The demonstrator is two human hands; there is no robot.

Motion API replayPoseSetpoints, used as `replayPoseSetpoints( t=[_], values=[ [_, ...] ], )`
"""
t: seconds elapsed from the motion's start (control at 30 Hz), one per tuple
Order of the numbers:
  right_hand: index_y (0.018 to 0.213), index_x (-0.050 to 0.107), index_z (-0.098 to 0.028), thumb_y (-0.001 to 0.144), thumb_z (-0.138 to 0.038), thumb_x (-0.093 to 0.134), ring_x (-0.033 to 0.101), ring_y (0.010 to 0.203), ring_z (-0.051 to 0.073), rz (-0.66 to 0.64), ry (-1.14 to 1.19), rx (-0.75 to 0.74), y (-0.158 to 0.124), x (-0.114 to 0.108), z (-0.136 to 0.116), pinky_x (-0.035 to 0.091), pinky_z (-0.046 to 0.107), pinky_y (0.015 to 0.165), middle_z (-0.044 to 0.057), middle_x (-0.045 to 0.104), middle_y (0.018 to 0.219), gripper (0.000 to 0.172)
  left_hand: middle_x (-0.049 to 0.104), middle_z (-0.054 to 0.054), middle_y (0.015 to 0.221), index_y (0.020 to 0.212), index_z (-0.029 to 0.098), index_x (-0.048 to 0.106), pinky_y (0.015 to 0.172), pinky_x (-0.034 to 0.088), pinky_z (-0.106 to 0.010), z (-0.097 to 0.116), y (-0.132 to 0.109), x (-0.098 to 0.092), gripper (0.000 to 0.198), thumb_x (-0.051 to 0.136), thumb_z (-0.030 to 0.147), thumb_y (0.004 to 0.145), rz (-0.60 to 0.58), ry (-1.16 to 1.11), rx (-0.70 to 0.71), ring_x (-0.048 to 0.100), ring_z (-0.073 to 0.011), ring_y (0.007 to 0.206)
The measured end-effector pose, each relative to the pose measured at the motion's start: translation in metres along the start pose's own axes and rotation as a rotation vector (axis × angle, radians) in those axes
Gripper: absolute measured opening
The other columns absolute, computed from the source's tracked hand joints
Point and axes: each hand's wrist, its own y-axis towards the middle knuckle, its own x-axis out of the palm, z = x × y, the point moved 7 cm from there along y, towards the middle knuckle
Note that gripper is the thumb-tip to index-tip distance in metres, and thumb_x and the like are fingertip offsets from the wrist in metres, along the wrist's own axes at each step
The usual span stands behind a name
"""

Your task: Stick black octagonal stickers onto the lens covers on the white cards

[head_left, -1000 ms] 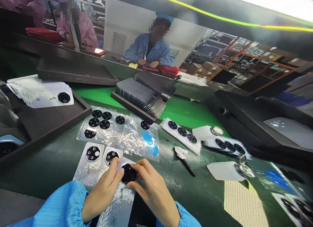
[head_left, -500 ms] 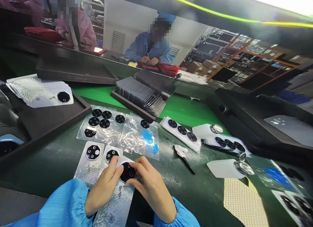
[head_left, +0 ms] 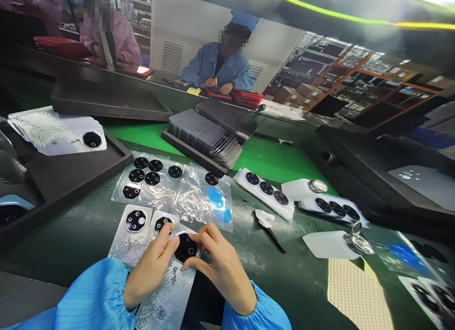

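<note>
Black disc [head_left: 185,248] partly behind hands [head_left: 150,270] [head_left: 226,273]

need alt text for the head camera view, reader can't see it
A person's left hand and right hand hold a silver phone back panel at its black camera plate. Two similar panels lie to its left on a dark green worktop, with clear plastic film bearing more black plates beyond them.

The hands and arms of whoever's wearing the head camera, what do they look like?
The left hand and right hand are bare, with no gloves or rings showing. The left sleeve and right sleeve are bright blue and loose, gathered into puckered cuffs at the wrists. Fine lines run along the left one.
</note>
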Motion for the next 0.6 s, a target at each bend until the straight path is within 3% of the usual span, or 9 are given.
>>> replayPoseSetpoints(
  t=[0.23, 0.33, 0.47, 0.6],
  values=[
    [0.109, 0.067, -0.023, 0.084, -0.052, 0.070, 0.053, 0.082, 0.018, 0.138, 0.171, 0.050, -0.002, -0.008, 0.017, 0.050, 0.029, 0.067, 0.004, 0.049, 0.092, 0.039, 0.059, -0.004, 0.121, 0.120, 0.024, 0.051, 0.093, 0.040, -0.030, 0.017, -0.002, 0.000, 0.033, 0.039, 0.048, 0.100, -0.009, -0.086, 0.086, 0.054, -0.0219, 0.107],
    [0.121, 0.063, -0.026, 0.091, -0.048, 0.063, 0.055, 0.081, 0.016, 0.225, 0.377, 0.259, -0.013, -0.006, 0.033, 0.050, 0.028, 0.068, 0.005, 0.055, 0.097, 0.038, 0.061, -0.005, 0.115, 0.115, 0.023, 0.052, 0.090, 0.042, -0.031, 0.022, -0.003, 0.000, 0.036, 0.042, 0.052, 0.097, -0.004, -0.117, 0.083, 0.054, -0.0233, 0.105],
    [0.127, 0.056, -0.020, 0.092, -0.047, 0.059, 0.057, 0.064, 0.013, 0.134, 0.802, 0.552, -0.031, 0.021, 0.041, 0.047, 0.025, 0.057, 0.001, 0.058, 0.078, 0.044, 0.062, -0.003, 0.099, 0.103, 0.022, 0.051, 0.085, 0.044, -0.031, 0.020, 0.000, 0.001, 0.035, 0.045, 0.056, 0.095, -0.001, -0.130, 0.064, 0.056, -0.0220, 0.096],
    [0.121, 0.056, -0.016, 0.091, -0.048, 0.062, 0.055, 0.055, 0.011, 0.143, 0.998, 0.633, -0.036, 0.028, 0.034, 0.045, 0.024, 0.053, -0.001, 0.059, 0.069, 0.044, 0.061, -0.001, 0.089, 0.104, 0.021, 0.046, 0.078, 0.045, -0.031, 0.019, 0.001, 0.014, 0.038, 0.047, 0.057, 0.094, -0.163, -0.260, 0.054, 0.059, -0.0194, 0.084]
  ],
)
